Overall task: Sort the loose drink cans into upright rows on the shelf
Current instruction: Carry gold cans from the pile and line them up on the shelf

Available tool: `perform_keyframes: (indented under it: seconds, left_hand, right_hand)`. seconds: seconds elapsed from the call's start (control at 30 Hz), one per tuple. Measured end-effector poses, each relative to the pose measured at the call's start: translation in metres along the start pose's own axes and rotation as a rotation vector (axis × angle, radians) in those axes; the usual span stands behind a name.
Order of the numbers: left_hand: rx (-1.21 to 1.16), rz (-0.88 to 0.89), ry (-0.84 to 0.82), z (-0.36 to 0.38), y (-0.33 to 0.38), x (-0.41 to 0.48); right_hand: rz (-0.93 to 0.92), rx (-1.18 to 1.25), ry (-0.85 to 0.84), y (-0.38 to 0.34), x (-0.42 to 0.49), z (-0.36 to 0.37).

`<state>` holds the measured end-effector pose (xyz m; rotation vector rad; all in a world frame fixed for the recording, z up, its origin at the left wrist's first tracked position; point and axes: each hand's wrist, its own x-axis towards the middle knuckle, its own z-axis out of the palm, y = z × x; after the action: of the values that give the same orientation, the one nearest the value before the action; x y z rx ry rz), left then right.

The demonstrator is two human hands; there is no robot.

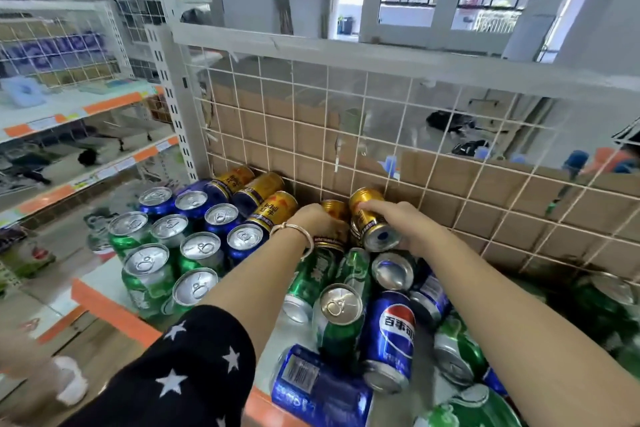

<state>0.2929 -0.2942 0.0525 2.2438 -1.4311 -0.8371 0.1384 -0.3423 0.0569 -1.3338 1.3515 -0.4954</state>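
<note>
Shop shelving in a grey-walled room, windows along the far side. Nearest, a white shelf (114, 314) with an orange front strip, backed by a wire mesh panel (346, 107) with brown cardboard (485, 194) behind it.

On the left part of the shelf, upright cans in tidy rows, tops up: green cans (145, 265) towards the front, blue cans (156, 199) behind. Beyond those, 3 gold cans (263, 185) lying on their sides by the mesh.

To the right, a loose heap of green and blue tins on their sides, among them a Pepsi can (389, 336) touching a tipped green can (341, 317), and a barcode can (318, 388) at the front edge.

2 arms reaching over the heap to the back. Left hand (318, 222), bracelet (294, 230) on the wrist and starred black sleeve (201, 367) above the elbow, curled down over a gold can (334, 210), clasping it from above. Right hand (405, 224) just beside, fingers wrapped round a second gold can (369, 218), tilted, base towards the camera; resting on the heap or held just over it, cannot tell which.
</note>
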Motion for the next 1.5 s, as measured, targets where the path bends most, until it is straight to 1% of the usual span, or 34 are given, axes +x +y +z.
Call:
perform_keyframes:
  seconds: [0.07, 0.13, 0.2, 0.3, 0.37, 0.4, 0.53, 0.6, 0.67, 0.8, 0.87, 0.97, 1.0, 1.1, 1.17, 1.23, 1.3, 1.43, 1.5]
  left_hand:
    - [0.146, 0.006, 0.059, 0.008, -0.001, 0.002]
    - [0.221, -0.066, 0.139, 0.018, 0.0, 0.002]
    - [0.255, -0.1, 0.187, 0.026, 0.002, 0.001]
    - [0.265, -0.058, 0.198, 0.029, 0.006, -0.001]
    - [0.193, -0.026, 0.192, 0.025, 0.005, 0.001]
    - [0.14, -0.032, 0.154, 0.022, 0.003, 0.002]
    - [-0.32, 0.015, 0.071, 0.003, -0.003, -0.002]
    - [-0.439, 0.041, 0.053, -0.006, -0.001, -0.011]
    - [-0.512, 0.106, 0.012, -0.011, 0.008, -0.024]
    - [-0.843, 0.186, -0.193, -0.011, 0.033, -0.056]
    - [-0.93, 0.209, -0.297, 0.0, 0.048, -0.071]
    - [-0.968, 0.246, -0.366, 0.024, 0.075, -0.101]
    - [-0.979, 0.254, -0.395, 0.034, 0.085, -0.112]
    - [-1.015, 0.258, -0.546, 0.071, 0.113, -0.151]
    - [-1.022, 0.262, -0.615, 0.101, 0.13, -0.181]
    - [-1.04, 0.291, -0.681, 0.13, 0.147, -0.219]
    - [-1.055, 0.336, -0.706, 0.157, 0.161, -0.258]
    - [-0.904, 0.48, -0.72, 0.207, 0.19, -0.323]
    - [-0.877, 0.491, -0.728, 0.233, 0.203, -0.357]
  right_hand:
    - [-0.001, 0.033, -0.011, 0.002, -0.004, 0.0]
    - [-0.007, 0.074, -0.01, 0.002, -0.013, 0.0]
    - [-0.014, 0.12, -0.008, 0.002, -0.019, 0.0]
    - [-0.025, 0.169, -0.01, 0.006, -0.021, -0.003]
    - [-0.041, 0.212, -0.011, 0.007, -0.024, -0.004]
    - [-0.046, 0.244, -0.013, 0.007, -0.027, -0.004]
    - [-0.077, 0.371, -0.013, 0.005, -0.037, -0.008]
    - [-0.105, 0.412, -0.012, 0.005, -0.044, -0.01]
    - [-0.145, 0.428, -0.024, 0.007, -0.056, -0.013]
    - [-0.212, 0.566, -0.056, 0.012, -0.086, -0.032]
    - [-0.249, 0.64, -0.064, 0.019, -0.107, -0.049]
    - [-0.293, 0.632, -0.072, 0.036, -0.145, -0.081]
    - [-0.289, 0.59, -0.043, 0.043, -0.161, -0.092]
    - [-0.251, 0.497, 0.126, 0.077, -0.207, -0.127]
    - [-0.249, 0.532, 0.195, 0.105, -0.243, -0.148]
    - [-0.258, 0.617, 0.241, 0.133, -0.281, -0.168]
    - [-0.284, 0.668, 0.285, 0.157, -0.323, -0.189]
    - [-0.302, 0.703, 0.452, 0.203, -0.403, -0.231]
    - [-0.311, 0.716, 0.469, 0.227, -0.44, -0.247]
